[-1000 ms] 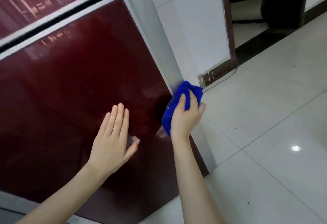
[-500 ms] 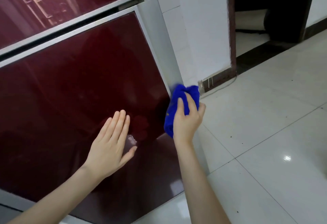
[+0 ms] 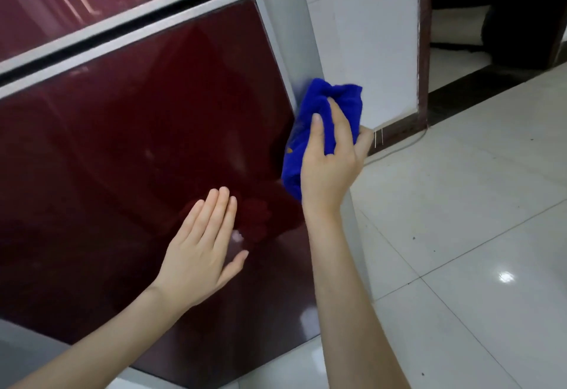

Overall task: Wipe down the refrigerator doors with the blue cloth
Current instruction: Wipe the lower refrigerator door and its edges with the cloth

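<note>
Your right hand [image 3: 329,161] fingers clutch the soft, light cloth [image 3: 310,130] bunched at door [image 3: 138,143] right edge; left hand [image 3: 202,250] flat, empty.

Cloth [image 3: 310,130] at door [image 3: 138,158] edge (right side)

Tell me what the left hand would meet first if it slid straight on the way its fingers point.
Probably only more of the dark red lower door: the left hand points up along the glass, left of the blue cloth. Depth is unclear.
</note>
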